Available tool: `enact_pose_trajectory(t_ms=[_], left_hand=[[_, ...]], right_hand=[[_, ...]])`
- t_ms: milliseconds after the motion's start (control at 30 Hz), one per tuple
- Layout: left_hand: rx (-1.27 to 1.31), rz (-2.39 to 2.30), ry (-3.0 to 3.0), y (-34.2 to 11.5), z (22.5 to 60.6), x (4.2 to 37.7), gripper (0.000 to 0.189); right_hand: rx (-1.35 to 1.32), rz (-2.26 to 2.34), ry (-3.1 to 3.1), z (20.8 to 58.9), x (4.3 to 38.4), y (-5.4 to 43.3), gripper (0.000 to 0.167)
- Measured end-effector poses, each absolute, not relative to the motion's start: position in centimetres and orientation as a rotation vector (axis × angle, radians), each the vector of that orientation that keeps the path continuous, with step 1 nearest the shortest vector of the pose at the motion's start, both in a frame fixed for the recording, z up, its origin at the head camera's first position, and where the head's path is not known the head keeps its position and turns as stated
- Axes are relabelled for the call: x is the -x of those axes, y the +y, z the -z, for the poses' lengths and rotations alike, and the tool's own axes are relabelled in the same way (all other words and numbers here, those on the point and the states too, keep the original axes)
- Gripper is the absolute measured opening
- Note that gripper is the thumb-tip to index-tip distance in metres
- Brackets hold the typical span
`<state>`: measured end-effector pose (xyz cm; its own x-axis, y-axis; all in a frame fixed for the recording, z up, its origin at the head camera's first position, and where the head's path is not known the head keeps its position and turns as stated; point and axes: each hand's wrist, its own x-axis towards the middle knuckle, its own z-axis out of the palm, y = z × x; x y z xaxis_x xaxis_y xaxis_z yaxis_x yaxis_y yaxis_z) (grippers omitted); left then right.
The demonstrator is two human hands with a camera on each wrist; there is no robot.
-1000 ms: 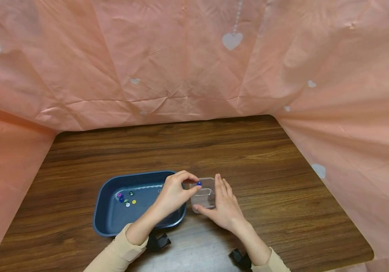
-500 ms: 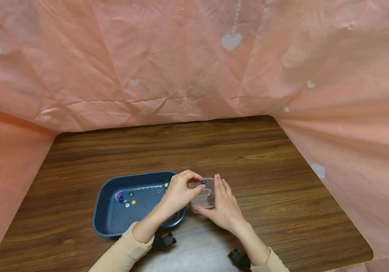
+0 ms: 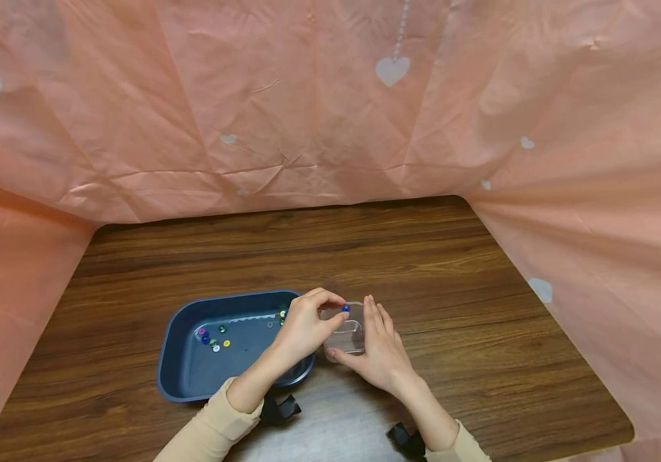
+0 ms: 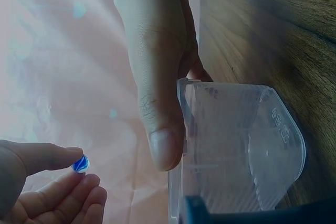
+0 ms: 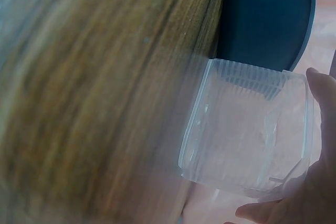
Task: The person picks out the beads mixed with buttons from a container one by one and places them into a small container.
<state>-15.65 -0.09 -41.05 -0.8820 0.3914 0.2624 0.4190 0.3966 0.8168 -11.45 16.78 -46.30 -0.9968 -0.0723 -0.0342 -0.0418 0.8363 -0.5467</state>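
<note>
A blue glass marble [image 3: 345, 309] is pinched between the thumb and a fingertip of my left hand [image 3: 304, 326], over the far part of a clear plastic box [image 3: 349, 344]. White swirls show on the marble [image 4: 80, 163] in the left wrist view. My right hand [image 3: 384, 353] holds the box, its thumb at the near left corner and its fingers fairly straight along the right side. In the right wrist view the box [image 5: 247, 124] stands on the table, with my right fingers at its rim.
Left of the box sits a dark blue tray [image 3: 164, 369], with several small coloured beads or buttons [image 3: 213, 342] in it and more near its far right corner. Both stand on a brown wood-grain table [image 3: 498, 321], enclosed by pink cloth [image 3: 284, 96] at the back and sides.
My left hand has moved slightly right with the marble, farther over the box, and then stayed nearly still. The right hand and the box have hardly moved.
</note>
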Motion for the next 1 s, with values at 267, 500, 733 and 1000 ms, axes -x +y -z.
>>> enact_pose_trajectory(t_ms=[267,500,733,1000], left_hand=[[0.748,1.531,-2.596,-0.19,41.14,15.65,0.017],[0.734,1.572,-2.552,-0.35,40.94,15.56,0.015],[0.723,1.575,-2.522,-0.54,40.87,15.53,0.013],[0.718,1.578,-2.525,-0.71,40.84,15.43,0.013]], right_hand=[[0.091,0.880,2.962,46.29,11.50,16.77,0.119],[0.087,0.873,2.960,46.32,11.55,16.78,0.120],[0.082,0.879,2.950,46.25,11.60,16.79,0.120],[0.089,0.876,2.947,46.24,11.58,16.78,0.120]])
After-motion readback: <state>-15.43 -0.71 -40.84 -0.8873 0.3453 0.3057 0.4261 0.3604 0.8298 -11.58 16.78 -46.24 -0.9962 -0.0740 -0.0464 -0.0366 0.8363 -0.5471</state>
